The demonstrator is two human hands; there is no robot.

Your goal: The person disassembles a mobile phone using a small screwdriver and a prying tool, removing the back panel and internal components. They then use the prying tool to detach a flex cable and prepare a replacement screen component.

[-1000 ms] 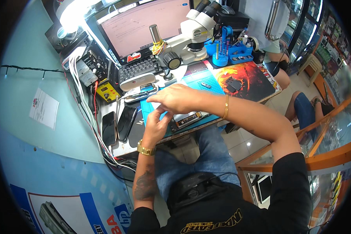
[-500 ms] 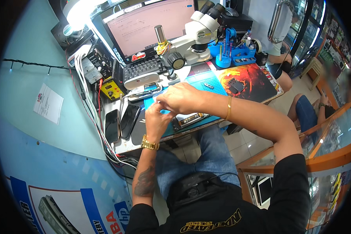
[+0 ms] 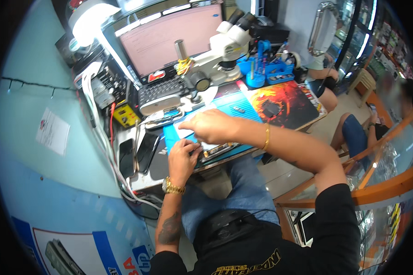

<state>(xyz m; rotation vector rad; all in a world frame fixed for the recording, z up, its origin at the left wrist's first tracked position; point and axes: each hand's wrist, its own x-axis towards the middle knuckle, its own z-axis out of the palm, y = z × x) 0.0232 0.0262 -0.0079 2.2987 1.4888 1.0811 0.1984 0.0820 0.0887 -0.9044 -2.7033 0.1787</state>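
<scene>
An opened phone (image 3: 221,150), its inner parts showing, lies at the near edge of the blue work mat (image 3: 243,123). My left hand (image 3: 182,158) is at the phone's left end with its fingers curled in against it; the fingertips are partly hidden. Just above and beyond it is my right hand (image 3: 212,125), its index finger stretched out to the left over a white sheet-like piece (image 3: 182,132) on the mat. Nothing shows in the right hand, though its palm side is hidden. A small dark part (image 3: 238,109) rests farther back on the mat.
Two dark phones (image 3: 147,149) lie left of the mat. Behind stand a microscope (image 3: 229,46), keyboard (image 3: 158,90), monitor (image 3: 170,39) and blue tool holder (image 3: 257,75). A black part (image 3: 271,108) sits on a fiery-patterned mat (image 3: 291,98). Other people sit at the right.
My hands were together, fingers meeting above the mat. Now they are apart: the left has come down to the phone's end, and the right points left. The view has shifted slightly.
</scene>
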